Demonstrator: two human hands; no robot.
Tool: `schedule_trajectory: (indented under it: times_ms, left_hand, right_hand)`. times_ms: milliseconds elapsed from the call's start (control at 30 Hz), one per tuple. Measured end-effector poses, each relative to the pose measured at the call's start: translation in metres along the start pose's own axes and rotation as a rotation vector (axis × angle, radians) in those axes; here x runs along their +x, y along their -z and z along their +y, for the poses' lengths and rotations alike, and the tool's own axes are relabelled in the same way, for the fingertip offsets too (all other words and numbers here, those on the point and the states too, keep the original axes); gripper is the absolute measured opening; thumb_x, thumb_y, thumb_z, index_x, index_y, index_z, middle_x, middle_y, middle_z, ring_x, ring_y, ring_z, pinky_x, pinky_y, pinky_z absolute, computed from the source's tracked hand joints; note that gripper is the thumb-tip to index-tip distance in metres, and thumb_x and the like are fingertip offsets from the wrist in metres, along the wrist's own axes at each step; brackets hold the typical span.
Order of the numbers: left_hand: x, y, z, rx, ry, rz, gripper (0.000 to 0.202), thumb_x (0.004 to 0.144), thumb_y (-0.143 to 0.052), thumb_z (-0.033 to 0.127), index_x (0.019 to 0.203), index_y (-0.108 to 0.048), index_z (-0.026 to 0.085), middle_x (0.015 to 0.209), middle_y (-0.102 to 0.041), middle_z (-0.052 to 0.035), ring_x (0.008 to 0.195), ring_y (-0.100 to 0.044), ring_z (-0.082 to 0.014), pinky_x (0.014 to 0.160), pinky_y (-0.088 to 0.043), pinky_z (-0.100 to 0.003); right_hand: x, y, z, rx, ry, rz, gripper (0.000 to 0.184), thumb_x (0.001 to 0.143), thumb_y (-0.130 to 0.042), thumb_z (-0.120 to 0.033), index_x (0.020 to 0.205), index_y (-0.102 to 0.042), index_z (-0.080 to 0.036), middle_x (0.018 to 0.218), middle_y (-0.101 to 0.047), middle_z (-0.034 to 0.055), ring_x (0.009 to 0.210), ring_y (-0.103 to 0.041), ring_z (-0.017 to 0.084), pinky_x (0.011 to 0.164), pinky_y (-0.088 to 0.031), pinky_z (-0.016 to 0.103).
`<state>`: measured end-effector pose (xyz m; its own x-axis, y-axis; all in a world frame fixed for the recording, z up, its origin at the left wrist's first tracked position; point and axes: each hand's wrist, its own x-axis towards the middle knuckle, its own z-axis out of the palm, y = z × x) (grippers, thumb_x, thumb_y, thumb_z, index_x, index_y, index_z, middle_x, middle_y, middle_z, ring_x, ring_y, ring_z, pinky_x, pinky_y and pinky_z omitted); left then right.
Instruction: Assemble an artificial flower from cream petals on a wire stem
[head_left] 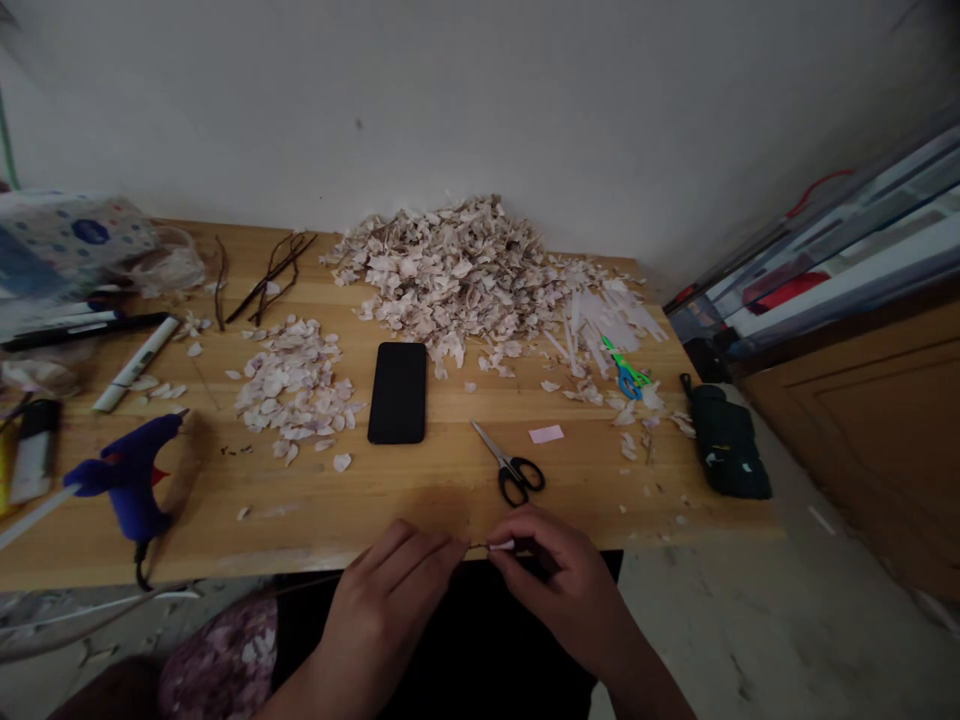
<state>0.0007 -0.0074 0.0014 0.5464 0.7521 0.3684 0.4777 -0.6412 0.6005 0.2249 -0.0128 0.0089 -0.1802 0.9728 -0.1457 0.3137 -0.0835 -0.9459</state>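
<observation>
Over the table's front edge, my left hand is closed on a thin dark twig, whose tip pokes out past the fingers. My right hand pinches a small pale pink rolled piece at that tip; whether it is paper or a petal I cannot tell. Just beyond my right hand lie black-handled scissors, blades spread a little. A pale pink paper strip is to their right, and a black phone to their left.
A big heap of dried petals stands by the wall, with a smaller petal pile in front. White strips and green-blue scissors lie right, near a dark green pouch. A corded blue glue gun and dark twigs are left.
</observation>
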Motion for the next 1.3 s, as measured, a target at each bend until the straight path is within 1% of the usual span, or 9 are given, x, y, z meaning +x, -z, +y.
schedule_trajectory:
  times_ms: [133, 300, 433, 567, 667, 800, 967, 1100, 1300]
  left_hand:
    - [0.0006, -0.0016, -0.0022, -0.012, -0.006, 0.015, 0.027, 0.108, -0.044, 0.016, 0.117, -0.068, 0.009, 0.097, -0.080, -0.0125, 0.078, -0.069, -0.0215, 0.068, -0.063, -0.034]
    - [-0.0019, -0.0034, -0.0050, -0.023, 0.004, -0.016, 0.027, 0.107, -0.046, 0.016, 0.120, -0.068, 0.009, 0.100, -0.081, -0.0141, 0.081, -0.069, -0.0229, 0.071, -0.063, -0.035]
    - [-0.0021, -0.0036, -0.0050, -0.025, -0.002, -0.012, 0.027, 0.107, -0.046, 0.015, 0.119, -0.069, 0.009, 0.100, -0.081, -0.0142, 0.082, -0.069, -0.0228, 0.073, -0.062, -0.034]
    - [-0.0016, -0.0040, -0.0049, -0.019, 0.004, -0.005, 0.026, 0.107, -0.046, 0.015, 0.119, -0.068, 0.009, 0.099, -0.081, -0.0131, 0.080, -0.069, -0.0227, 0.071, -0.062, -0.034]
    - [-0.0019, -0.0047, -0.0059, -0.033, 0.009, -0.011, 0.025, 0.107, -0.047, 0.014, 0.121, -0.068, 0.010, 0.100, -0.080, -0.0121, 0.082, -0.068, -0.0224, 0.073, -0.062, -0.034]
    - [-0.0030, -0.0054, -0.0067, -0.024, -0.005, -0.008, 0.026, 0.106, -0.047, 0.012, 0.123, -0.067, 0.008, 0.103, -0.080, -0.0137, 0.084, -0.068, -0.0231, 0.075, -0.062, -0.035]
    - [-0.0049, -0.0061, -0.0056, -0.005, -0.004, -0.026, 0.028, 0.106, -0.046, 0.013, 0.124, -0.067, 0.008, 0.104, -0.080, -0.0141, 0.086, -0.068, -0.0236, 0.075, -0.062, -0.035]
    - [-0.0051, -0.0063, -0.0050, 0.007, -0.016, -0.024, 0.028, 0.107, -0.046, 0.015, 0.123, -0.068, 0.008, 0.104, -0.080, -0.0142, 0.087, -0.069, -0.0242, 0.077, -0.062, -0.037]
    - [-0.0055, -0.0068, -0.0065, -0.008, 0.002, -0.017, 0.027, 0.106, -0.047, 0.013, 0.124, -0.067, 0.010, 0.105, -0.081, -0.0132, 0.085, -0.069, -0.0239, 0.075, -0.061, -0.036]
  right_hand:
    - [-0.0003, 0.0000, 0.0014, 0.000, -0.003, -0.001, 0.008, 0.092, -0.065, -0.021, 0.093, -0.071, -0.025, 0.090, -0.072, -0.0020, 0.084, -0.068, 0.013, 0.079, -0.053, 0.024]
    - [0.0001, -0.0009, 0.0031, 0.016, 0.014, 0.017, 0.007, 0.091, -0.065, -0.021, 0.092, -0.071, -0.025, 0.089, -0.072, -0.0021, 0.082, -0.068, 0.012, 0.077, -0.053, 0.022]
    - [0.0023, -0.0022, 0.0024, 0.004, 0.022, 0.022, 0.007, 0.091, -0.065, -0.020, 0.091, -0.071, -0.024, 0.087, -0.072, -0.0019, 0.081, -0.068, 0.013, 0.077, -0.053, 0.023]
    - [0.0018, -0.0022, 0.0048, 0.001, 0.017, 0.022, 0.007, 0.091, -0.065, -0.021, 0.091, -0.070, -0.025, 0.088, -0.072, -0.0021, 0.083, -0.068, 0.013, 0.078, -0.053, 0.024]
    - [-0.0008, -0.0007, 0.0082, 0.031, -0.033, 0.005, 0.007, 0.091, -0.066, -0.023, 0.096, -0.070, -0.026, 0.093, -0.073, -0.0021, 0.087, -0.069, 0.013, 0.082, -0.054, 0.024]
    - [-0.0025, 0.0018, 0.0094, 0.087, -0.153, -0.026, 0.015, 0.093, -0.068, -0.031, 0.107, -0.070, -0.029, 0.101, -0.075, -0.0020, 0.093, -0.070, 0.014, 0.086, -0.054, 0.024]
    - [-0.0018, 0.0011, 0.0080, 0.075, -0.186, -0.035, 0.010, 0.095, -0.066, -0.035, 0.097, -0.071, -0.027, 0.091, -0.073, -0.0024, 0.085, -0.068, 0.014, 0.079, -0.053, 0.023]
    - [-0.0029, -0.0001, 0.0083, 0.068, -0.189, -0.029, 0.009, 0.093, -0.066, -0.034, 0.095, -0.070, -0.026, 0.089, -0.072, -0.0025, 0.083, -0.068, 0.014, 0.077, -0.052, 0.023]
    - [-0.0037, -0.0007, 0.0090, 0.070, -0.181, -0.023, 0.010, 0.093, -0.066, -0.034, 0.093, -0.070, -0.026, 0.086, -0.071, -0.0028, 0.080, -0.067, 0.014, 0.074, -0.052, 0.023]
